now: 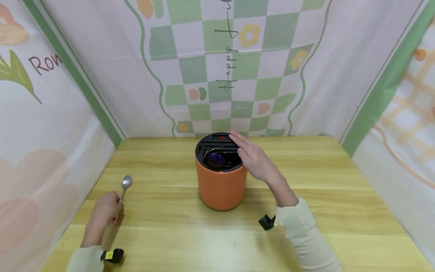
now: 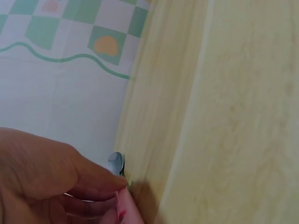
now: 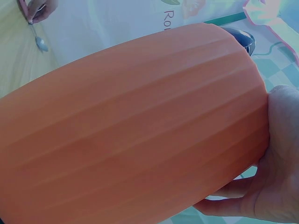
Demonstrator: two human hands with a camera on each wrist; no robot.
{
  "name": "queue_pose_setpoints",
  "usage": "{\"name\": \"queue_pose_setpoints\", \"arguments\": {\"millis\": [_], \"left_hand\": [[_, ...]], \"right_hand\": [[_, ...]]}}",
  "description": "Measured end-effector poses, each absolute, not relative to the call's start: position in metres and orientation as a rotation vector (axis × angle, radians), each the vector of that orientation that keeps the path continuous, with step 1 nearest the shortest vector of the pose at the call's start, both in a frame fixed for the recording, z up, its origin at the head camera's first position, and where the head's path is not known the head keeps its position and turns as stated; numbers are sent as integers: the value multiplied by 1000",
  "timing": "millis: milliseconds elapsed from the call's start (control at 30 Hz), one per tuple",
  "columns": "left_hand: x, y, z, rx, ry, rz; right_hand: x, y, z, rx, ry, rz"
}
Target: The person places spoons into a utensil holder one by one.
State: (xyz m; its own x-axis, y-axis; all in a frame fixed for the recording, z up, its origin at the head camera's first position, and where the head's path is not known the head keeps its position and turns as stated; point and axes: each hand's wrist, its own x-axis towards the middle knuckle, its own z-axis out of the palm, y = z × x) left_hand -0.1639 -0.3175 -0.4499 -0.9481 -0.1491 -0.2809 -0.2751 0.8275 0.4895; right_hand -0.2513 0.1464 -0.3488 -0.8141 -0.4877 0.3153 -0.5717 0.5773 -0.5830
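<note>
My left hand (image 1: 104, 207) pinches a spoon (image 1: 126, 182) over the left of the table. The spoon's metal bowl points away from me, and a pink handle part with a red mark (image 2: 127, 207) shows at the fingers in the left wrist view. At the middle stands an upright orange round holder (image 1: 221, 190) with a black slotted top (image 1: 217, 141). A dark, round, shiny lens-like piece (image 1: 216, 159) sticks up in its front opening. My right hand (image 1: 255, 158) rests on the holder's right upper rim, fingers straight. The holder fills most of the right wrist view.
The wooden table (image 1: 163, 226) ends at a checked cloth (image 1: 217, 68) at the back. Printed cloth also hangs along the left and right sides. A small black wrist camera (image 1: 266, 222) sits below the right wrist, and another camera (image 1: 117, 255) by the left.
</note>
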Motion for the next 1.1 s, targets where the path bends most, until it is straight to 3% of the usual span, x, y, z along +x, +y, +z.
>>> {"name": "queue_pose_setpoints", "arguments": {"millis": [467,1100], "left_hand": [[-167,-313,-454,-280,2772,956],[-177,-262,-426,79,3212,1054]], "right_hand": [[-251,145,-348,911,-2690,1062],[-250,147,-348,903,-2686,1071]]}}
